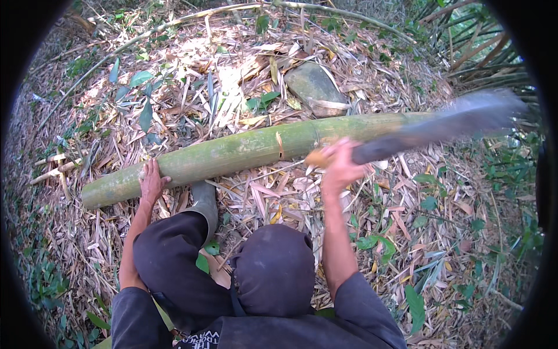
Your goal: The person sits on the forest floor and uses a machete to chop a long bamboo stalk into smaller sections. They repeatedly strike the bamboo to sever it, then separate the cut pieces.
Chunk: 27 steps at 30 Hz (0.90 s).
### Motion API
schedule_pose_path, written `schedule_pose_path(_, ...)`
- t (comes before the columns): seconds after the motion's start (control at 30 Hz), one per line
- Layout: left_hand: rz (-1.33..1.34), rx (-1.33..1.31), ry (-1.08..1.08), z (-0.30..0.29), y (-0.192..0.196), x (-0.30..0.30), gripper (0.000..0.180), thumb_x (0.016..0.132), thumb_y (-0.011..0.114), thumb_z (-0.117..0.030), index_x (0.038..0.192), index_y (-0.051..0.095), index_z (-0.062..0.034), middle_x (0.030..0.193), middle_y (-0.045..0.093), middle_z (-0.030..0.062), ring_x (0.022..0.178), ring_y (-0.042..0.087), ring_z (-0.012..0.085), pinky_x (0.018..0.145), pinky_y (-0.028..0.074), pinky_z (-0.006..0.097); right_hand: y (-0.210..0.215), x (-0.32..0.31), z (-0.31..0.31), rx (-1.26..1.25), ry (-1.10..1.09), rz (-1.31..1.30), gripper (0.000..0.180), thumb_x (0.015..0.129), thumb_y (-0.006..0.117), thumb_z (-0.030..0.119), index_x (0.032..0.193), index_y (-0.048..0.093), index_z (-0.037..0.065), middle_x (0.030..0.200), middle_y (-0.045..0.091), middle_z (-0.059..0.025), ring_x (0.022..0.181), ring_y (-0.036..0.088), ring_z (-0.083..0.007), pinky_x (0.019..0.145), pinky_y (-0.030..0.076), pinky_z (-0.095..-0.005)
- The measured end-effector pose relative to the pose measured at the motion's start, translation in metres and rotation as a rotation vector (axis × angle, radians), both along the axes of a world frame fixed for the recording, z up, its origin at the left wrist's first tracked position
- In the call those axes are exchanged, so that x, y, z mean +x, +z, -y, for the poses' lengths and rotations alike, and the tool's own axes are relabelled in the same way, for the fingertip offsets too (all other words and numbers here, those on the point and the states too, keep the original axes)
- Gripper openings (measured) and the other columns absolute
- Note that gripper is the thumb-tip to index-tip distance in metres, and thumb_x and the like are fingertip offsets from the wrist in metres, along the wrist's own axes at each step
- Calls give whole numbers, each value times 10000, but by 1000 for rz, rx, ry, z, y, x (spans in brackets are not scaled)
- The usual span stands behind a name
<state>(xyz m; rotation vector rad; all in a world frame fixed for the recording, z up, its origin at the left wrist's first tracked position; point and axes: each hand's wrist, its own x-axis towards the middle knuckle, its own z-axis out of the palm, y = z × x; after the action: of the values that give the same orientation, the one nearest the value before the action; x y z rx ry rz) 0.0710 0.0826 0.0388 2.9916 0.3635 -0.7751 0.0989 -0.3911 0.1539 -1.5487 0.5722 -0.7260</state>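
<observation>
A thick green bamboo pole (232,152) lies across the ground in front of me, its left end nearest. A narrow pale cut (279,145) shows in its side near the middle. My left hand (153,180) rests on the pole toward its left end, fingers stretched over the surface and thumb apart. My right hand (343,168) is closed around the yellowish handle (317,158) of a machete. The dark machete blade (430,131) points to the far right over the pole, smeared by motion, and hides part of its right end.
A grey-green stone (314,87) sits just beyond the pole. Dry leaves (273,203) cover the ground, with green plants among them. My boot (203,203) is close against the pole's near side. A thin curved stem (174,23) arches along the back; bamboo stalks (488,64) stand at far right.
</observation>
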Motion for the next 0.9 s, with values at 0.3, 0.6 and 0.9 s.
schedule_pose_path(0.3, 14, -41, -8, 2, -14, 2, 893, 813, 699, -360, 1495, 188, -93, 1575, 160, 86, 1437, 174, 343, 1052, 251, 682, -103, -76, 18, -96, 496, -760, 141, 809, 616, 137, 793, 576, 3, 616, 591, -77, 523, 572, -173, 508, 456, -350)
schedule_pose_path(0.6, -17, 2, 25, -6, 3, -2, 871, 827, 686, -352, 1493, 192, -87, 1577, 154, 88, 1438, 169, 344, 1051, 257, 679, -44, -27, -15, 104, 187, -154, 117, 887, 588, 102, 865, 574, -12, 621, 592, -81, 515, 571, -156, 524, 476, -312)
schedule_pose_path(0.9, -2, -22, 44, -2, 1, -2, 835, 829, 688, -328, 1484, 226, -93, 1572, 166, 90, 1434, 178, 350, 1036, 252, 702, -135, -106, 1, 100, 714, -919, 257, 792, 616, 207, 840, 590, -45, 572, 578, -151, 496, 604, -262, 477, 459, -408)
